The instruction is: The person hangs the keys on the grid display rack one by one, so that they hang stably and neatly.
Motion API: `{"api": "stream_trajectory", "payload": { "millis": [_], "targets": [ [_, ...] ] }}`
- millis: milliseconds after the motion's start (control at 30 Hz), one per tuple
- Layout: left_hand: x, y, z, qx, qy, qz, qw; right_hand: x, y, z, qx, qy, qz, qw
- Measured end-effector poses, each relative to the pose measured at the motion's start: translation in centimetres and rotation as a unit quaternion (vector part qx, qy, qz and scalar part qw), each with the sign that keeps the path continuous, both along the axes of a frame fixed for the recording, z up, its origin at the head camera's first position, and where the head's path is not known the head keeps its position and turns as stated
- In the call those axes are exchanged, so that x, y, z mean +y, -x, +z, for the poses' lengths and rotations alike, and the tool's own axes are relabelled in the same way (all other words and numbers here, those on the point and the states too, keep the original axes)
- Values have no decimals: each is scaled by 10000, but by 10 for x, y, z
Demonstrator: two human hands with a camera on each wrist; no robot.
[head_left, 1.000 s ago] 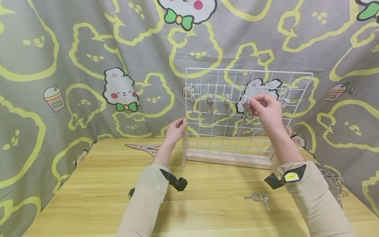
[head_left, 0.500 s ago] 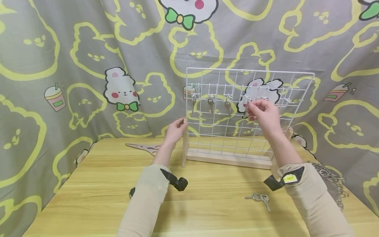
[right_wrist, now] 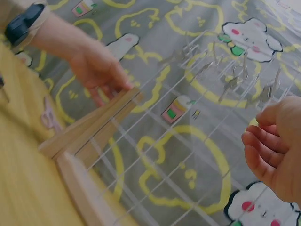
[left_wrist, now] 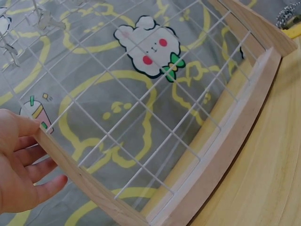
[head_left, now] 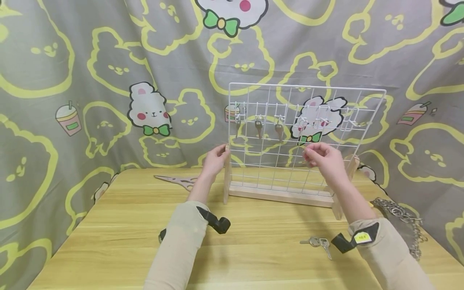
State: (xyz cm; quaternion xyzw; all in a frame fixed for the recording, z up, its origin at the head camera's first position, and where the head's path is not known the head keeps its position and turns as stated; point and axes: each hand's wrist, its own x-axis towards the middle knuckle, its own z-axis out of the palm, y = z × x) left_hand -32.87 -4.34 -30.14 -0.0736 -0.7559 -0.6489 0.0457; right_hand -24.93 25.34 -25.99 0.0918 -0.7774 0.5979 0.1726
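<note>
Behind the white wire rack (head_left: 306,121) with its light wood base (head_left: 280,195) hangs a grey cloth (head_left: 108,72) with yellow bear outlines, and under it is a yellow wood-striped table (head_left: 119,237).

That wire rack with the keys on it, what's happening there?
A person sits at a wooden table with a white wire rack in a wooden stand. The left hand holds the stand's left post. The right hand hovers in front of the grid, fingers loosely curled, holding nothing. A few keys hang on the rack's hooks, and a pair of keys lies on the table near the right arm.
</note>
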Motion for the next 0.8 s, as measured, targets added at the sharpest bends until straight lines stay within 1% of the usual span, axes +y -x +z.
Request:
{"api": "stream_trajectory", "payload": {
  "millis": [200, 367, 533, 667, 800],
  "targets": [
    [0, 0, -1, 39, -1, 14, 10000, 12, -12, -34, -312, -521, 218, 9979],
    [0, 0, -1, 43, 5, -28, 10000, 23, -21, -60, -517, -680, 304, 9959],
    [-1, -1, -1, 7, -14, -44, 10000, 34, -32, -80, -792, -870, 471, 9919],
    [-1, -1, 0, 1, 27, -33, 10000, 44, -42, -94, -964, -1149, 610, 9868],
    [0, -1, 2, -18, 92, -17, 10000, 54, -49, -105, -1239, -1264, 939, 9797]
  ]
}}
